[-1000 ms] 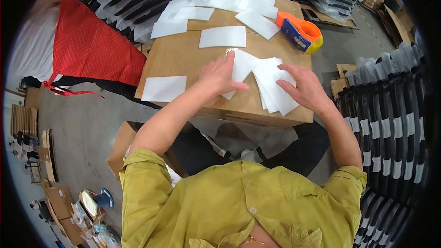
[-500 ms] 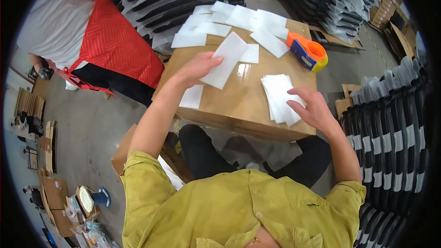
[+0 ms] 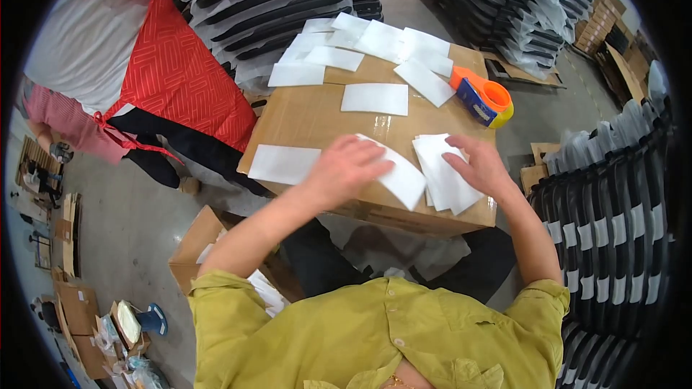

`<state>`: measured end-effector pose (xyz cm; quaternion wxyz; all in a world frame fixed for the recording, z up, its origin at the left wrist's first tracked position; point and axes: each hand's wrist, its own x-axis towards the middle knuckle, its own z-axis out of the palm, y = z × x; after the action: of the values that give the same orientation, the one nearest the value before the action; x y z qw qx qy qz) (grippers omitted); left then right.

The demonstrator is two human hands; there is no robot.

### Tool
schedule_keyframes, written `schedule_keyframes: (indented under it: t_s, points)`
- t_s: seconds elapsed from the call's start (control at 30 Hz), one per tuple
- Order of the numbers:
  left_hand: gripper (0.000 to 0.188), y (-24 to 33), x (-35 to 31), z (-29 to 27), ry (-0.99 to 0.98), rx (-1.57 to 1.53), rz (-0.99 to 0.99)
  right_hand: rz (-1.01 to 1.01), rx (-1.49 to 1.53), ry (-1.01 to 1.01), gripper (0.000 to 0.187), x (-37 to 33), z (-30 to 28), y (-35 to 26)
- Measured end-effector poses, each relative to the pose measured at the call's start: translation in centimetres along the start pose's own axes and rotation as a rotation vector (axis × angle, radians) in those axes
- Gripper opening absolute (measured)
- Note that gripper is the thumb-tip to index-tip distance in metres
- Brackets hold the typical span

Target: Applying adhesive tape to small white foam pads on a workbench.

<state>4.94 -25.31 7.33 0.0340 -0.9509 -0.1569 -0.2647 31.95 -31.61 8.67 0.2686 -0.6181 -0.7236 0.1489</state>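
From far off, I look down at a big brown box (image 3: 310, 121) with lots of white sheets on its top. My left hand (image 3: 347, 169) is bent over one end of a loose sheet (image 3: 401, 179). Its fingers are partly curled and touch that sheet, but I cannot tell if they pinch it. The sheet bows a little and lies just left of the pile (image 3: 448, 186). My right hand (image 3: 479, 166) has its thumb and fingers apart, with the tips at the pile's right side. It does not look like it grips anything.

How far along is it? The pile has a few sheets together, but their corners poke out, so I think it is not neat yet. One middle sheet (image 3: 375, 99) lies by itself, and so does a left sheet (image 3: 282, 164). The far sheets (image 3: 382, 39) lie spread out, some on top of others. So I judge that the sorting is only part done. I cannot tell if the pile is growing or shrinking. The tape cutter (image 3: 481, 101) sits near the box's right edge, and neither hand touches it.
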Motion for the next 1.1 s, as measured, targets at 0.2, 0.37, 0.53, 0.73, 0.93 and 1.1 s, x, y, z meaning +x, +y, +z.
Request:
schedule_keyframes:
  t_s: [0.2,0.37,0.53,0.73,0.93,1.1]
  points:
    - [0.036,1.4,-0.8,6.7,-0.101,0.01,-0.097,-0.025,-0.009,0.029,0.033,6.9,1.6,-0.8]
    - [0.044,2.7,-2.0,7.1,-0.025,-0.229,-0.187,-0.113,-0.177,-0.103,0.046,12.7,5.7,-1.3]
    - [0.041,2.4,-2.1,7.6,-0.01,-0.318,-0.23,-0.167,-0.335,-0.155,0.058,17.5,8.6,0.0]
    - [0.04,1.9,-2.3,7.6,0.032,-0.388,-0.255,-0.063,-0.356,-0.309,0.05,19.8,7.9,-0.1]
    - [0.04,1.8,-2.7,7.5,0.008,-0.423,-0.301,-0.178,0.025,-0.434,0.015,21.2,5.7,-5.1]
    - [0.037,2.1,-3.1,7.7,0.023,-0.415,-0.282,-0.158,0.284,-0.61,0.021,22.7,8.1,-10.9]
